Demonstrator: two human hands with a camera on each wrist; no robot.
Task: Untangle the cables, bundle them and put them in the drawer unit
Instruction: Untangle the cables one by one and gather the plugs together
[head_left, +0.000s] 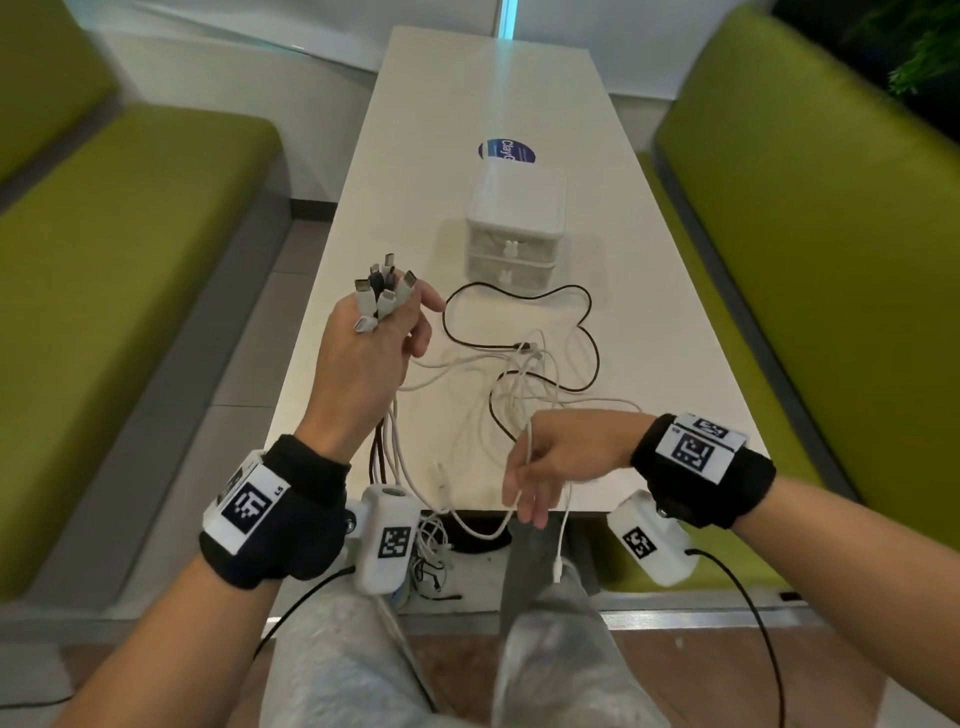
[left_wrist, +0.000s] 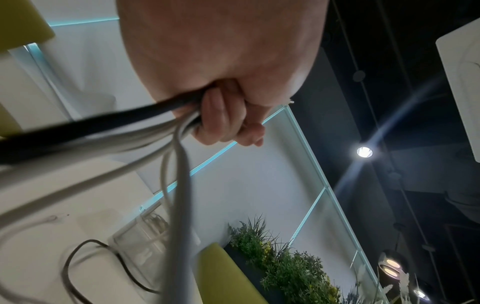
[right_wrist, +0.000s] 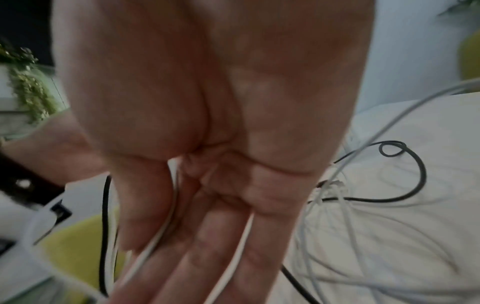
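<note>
My left hand (head_left: 374, 338) is raised over the table's left edge and grips a bunch of cable ends, their white and black plugs (head_left: 382, 291) fanning out above the fist. In the left wrist view the fingers (left_wrist: 228, 115) curl round the black and white cords (left_wrist: 179, 154). My right hand (head_left: 540, 467) hovers at the near edge and pinches one white cable (head_left: 529, 441) between thumb and fingers; its plug (head_left: 558, 564) dangles below. The rest lies as a loose tangle (head_left: 519, 374) with a black cable (head_left: 587, 312) looping round it. The white two-drawer unit (head_left: 514, 228) stands behind, drawers closed.
The long white table (head_left: 467, 104) carries a blue round sticker (head_left: 506, 150) beyond the drawer unit. Green benches (head_left: 130, 260) (head_left: 805, 234) flank it on both sides. More cords hang under the near edge (head_left: 431, 545) above my knees. A planter (left_wrist: 285, 267) sits behind the right bench.
</note>
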